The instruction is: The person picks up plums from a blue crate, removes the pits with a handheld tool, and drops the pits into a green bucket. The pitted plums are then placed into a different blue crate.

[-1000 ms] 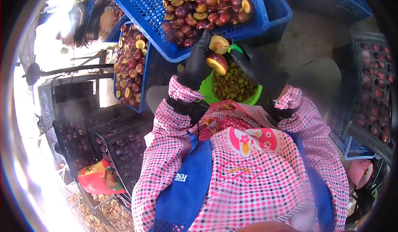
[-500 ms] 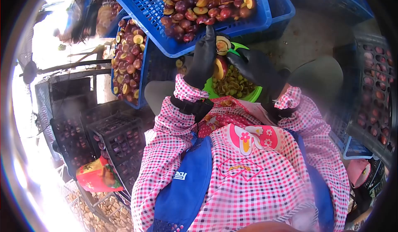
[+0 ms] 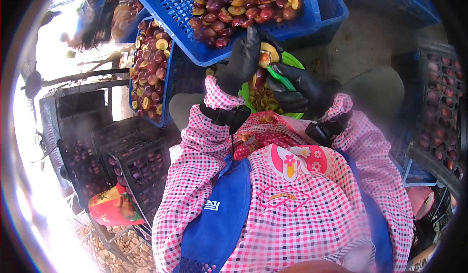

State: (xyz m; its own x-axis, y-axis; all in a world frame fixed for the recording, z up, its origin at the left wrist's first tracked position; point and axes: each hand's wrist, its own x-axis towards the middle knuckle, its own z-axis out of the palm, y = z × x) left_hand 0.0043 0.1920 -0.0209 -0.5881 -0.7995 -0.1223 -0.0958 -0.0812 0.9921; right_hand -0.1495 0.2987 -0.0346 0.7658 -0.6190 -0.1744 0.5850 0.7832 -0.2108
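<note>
My left hand (image 3: 241, 60), in a black glove, is closed around a halved plum (image 3: 274, 53) with its yellow flesh facing right. In my right hand (image 3: 301, 88), also gloved in black, is a green-handled tool (image 3: 283, 80), whose metal tip meets the plum's cut face around the brown pit. Just below, a reddish plum piece (image 3: 257, 79) hangs under my left fingers. Beneath both hands stands a bright green basin (image 3: 296, 61) holding yellow-brown pit scraps (image 3: 264, 100), partly hidden by my right hand.
A blue perforated crate (image 3: 195, 56) of halved plums sits tilted right ahead, and another blue crate (image 3: 166, 97) of plums stands at left. Black crates (image 3: 139, 151) with plums are at lower left. A dark crate (image 3: 441, 109) of plums stands at right.
My right hand has turned and dropped slightly, and the green tool now points up-left into the plum. The plum half in my left hand has rotated, showing more yellow flesh.
</note>
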